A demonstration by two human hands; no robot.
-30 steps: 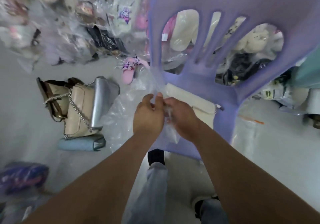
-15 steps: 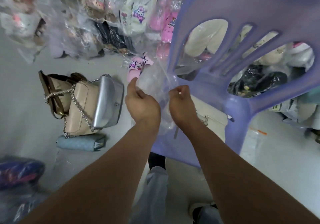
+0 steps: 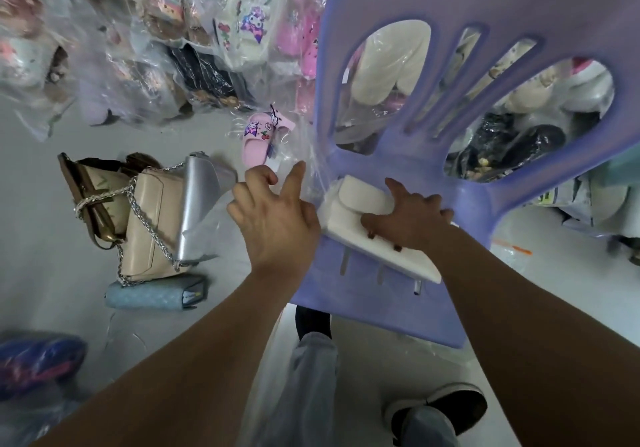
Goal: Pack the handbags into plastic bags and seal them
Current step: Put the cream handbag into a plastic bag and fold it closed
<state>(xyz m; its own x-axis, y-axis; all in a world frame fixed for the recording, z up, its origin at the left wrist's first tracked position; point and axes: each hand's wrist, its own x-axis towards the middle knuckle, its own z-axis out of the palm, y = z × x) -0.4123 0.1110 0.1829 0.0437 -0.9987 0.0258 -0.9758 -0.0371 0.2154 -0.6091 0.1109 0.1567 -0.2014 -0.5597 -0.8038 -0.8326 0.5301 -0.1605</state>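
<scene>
A white handbag lies on the seat of a purple plastic chair. My right hand grips its near edge, fingers curled over it. My left hand is just left of the bag at the seat's edge and holds a clear plastic bag. Its forefinger points up and its thumb is bent. The film rises past the forefinger and hangs down under my left arm. My left hand's other fingers are hidden behind it.
On the floor to the left stand a beige chain handbag, a silver handbag and a brown one, with a light blue wallet in front. Bagged slippers are piled behind; a pink slipper lies loose. My feet are below the chair.
Both hands were working the plastic bag together above the seat. My right hand has let go of the film and dropped onto the white handbag; my left hand keeps the plastic.
</scene>
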